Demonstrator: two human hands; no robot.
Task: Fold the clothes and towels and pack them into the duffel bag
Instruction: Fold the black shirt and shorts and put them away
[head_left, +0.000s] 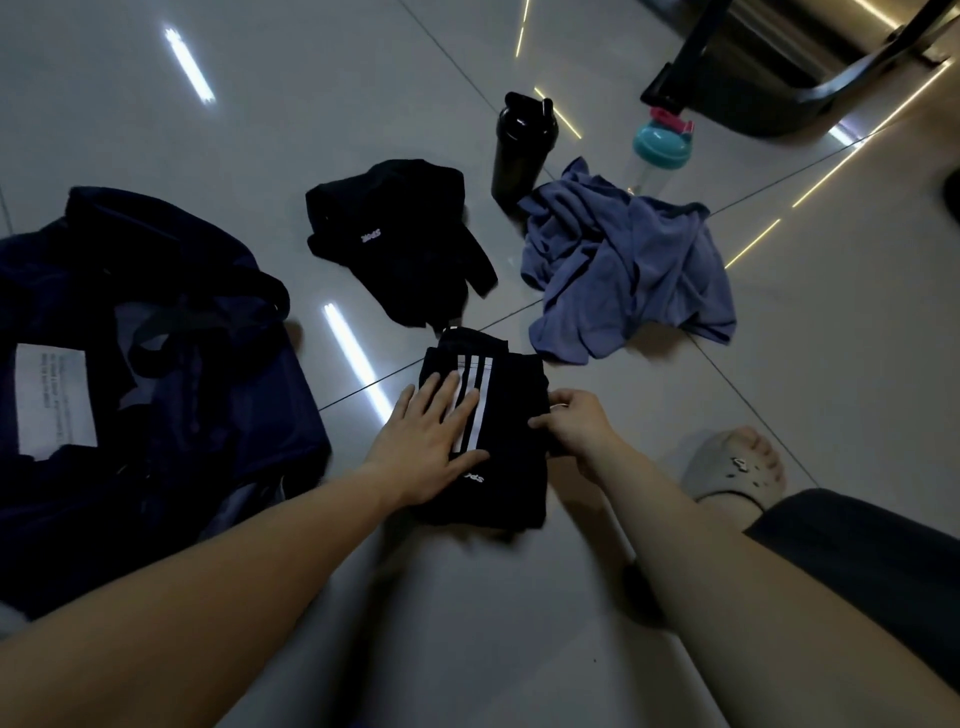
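Striped black garment (514, 400) sits folded into a compact rectangle on the tiled floor (260, 104), right in front of the person, three white stripes facing up. Left hand (431, 441) lies flat on it, fingers straight and spread, pressing down over the stripes. Right hand (576, 431) is at the garment's right edge, fingers curled and pinching the fabric there. Hands are apart, one on each side of the fold. Navy duffel bag (249, 415) lies to the left, just beside the garment, slumped, with a white label (52, 400) showing; can't tell what is inside. Second black garment (400, 244) lies unfolded and crumpled further out. Blue-purple towel (623, 275) is in a loose heap to its right. Black shaker bottle (519, 150) stands upright, touching the towel's far edge. Clear bottle with teal lid (657, 150) stands just behind the towel. Foot in a grey slipper (727, 462) rests on the floor to the right.
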